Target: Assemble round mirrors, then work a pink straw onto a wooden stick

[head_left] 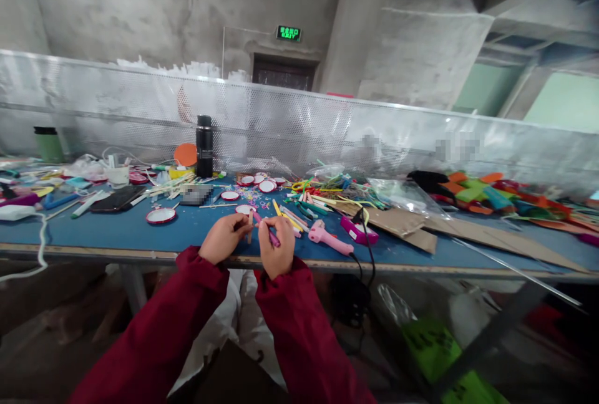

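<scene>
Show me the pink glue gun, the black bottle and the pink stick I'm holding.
pink glue gun (327,239): head view, middle of its body.
black bottle (204,148): head view, middle of its wall.
pink stick (274,240): head view, its lower end.

Nearer than the black flask (204,145) and to its right, the right hand (277,248) closes over a pink stick (274,240), hiding its middle. The small tan piece (249,228) pinched by the left hand (224,237) is too small to identify. Just in front of the flask, a pixelated patch (196,194) masks something on the table (116,232). Far right of the flask, two blurred patches (372,142) cover the perforated screen (281,123). Up right of the flask, the green sign (289,33) is unreadable. Far left, a white cable (43,242) leaves the frame.
</scene>
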Motion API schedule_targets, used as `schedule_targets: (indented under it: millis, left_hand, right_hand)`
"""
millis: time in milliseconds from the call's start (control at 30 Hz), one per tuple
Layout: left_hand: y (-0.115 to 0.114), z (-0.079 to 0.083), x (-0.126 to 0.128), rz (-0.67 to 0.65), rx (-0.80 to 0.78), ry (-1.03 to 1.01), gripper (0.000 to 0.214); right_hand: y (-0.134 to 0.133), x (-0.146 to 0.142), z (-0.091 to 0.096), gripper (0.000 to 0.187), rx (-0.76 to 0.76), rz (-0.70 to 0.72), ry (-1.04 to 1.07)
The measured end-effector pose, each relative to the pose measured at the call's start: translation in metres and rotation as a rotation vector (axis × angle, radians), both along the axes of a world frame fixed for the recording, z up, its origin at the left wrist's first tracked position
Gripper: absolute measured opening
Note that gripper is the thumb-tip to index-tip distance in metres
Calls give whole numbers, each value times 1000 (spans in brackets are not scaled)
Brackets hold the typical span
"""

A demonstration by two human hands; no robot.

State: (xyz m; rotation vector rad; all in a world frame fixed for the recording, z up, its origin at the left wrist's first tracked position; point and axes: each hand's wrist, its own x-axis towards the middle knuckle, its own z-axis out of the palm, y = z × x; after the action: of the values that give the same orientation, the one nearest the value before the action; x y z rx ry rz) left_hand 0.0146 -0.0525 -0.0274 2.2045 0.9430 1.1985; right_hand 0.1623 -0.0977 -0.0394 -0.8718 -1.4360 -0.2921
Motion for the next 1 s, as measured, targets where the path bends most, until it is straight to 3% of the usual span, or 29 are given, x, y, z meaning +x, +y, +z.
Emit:
schedule_targets:
  millis: [1000]
  left_hand:
    - [1,0,-1,26,-12,17,28]
  right_hand:
    - [-3,-2,3,14,-8,-2,24]
